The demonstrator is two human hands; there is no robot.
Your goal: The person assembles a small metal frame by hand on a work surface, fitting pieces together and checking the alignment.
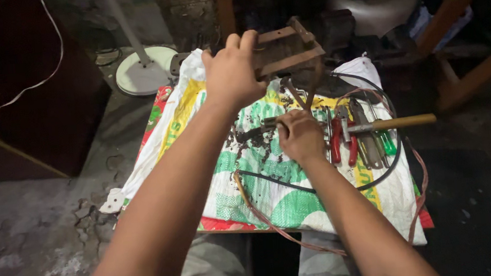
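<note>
In the head view, the left hand [231, 69] is gripping the near edge of a rusty metal bracket [288, 50], fingers curled over its top and thumb underneath, holding it tilted at the far side of the surface [315, 208], which is covered by a printed woven sack [273, 194]. The bracket is looking like thick folded steel, so it is probably handling heavy and stiff, rough with rust rather than slippery, with hard corners; the flat flange the left hand is clasping seems the soundest place to take hold. The right hand [299, 135] is clenching around a dark tool handle [254, 132], whose working end is pointing toward the bracket's underside; I cannot tell what kind of tool it is. Dark grit is lying scattered on the sack just beside that hand. To its right, red-handled pliers [344, 142], green-handled screwdrivers [387, 143] and a wooden-handled hammer [399, 122] are lying close together, with a black cable [272, 179] and a reddish wire [263, 218] looping near them.
</note>
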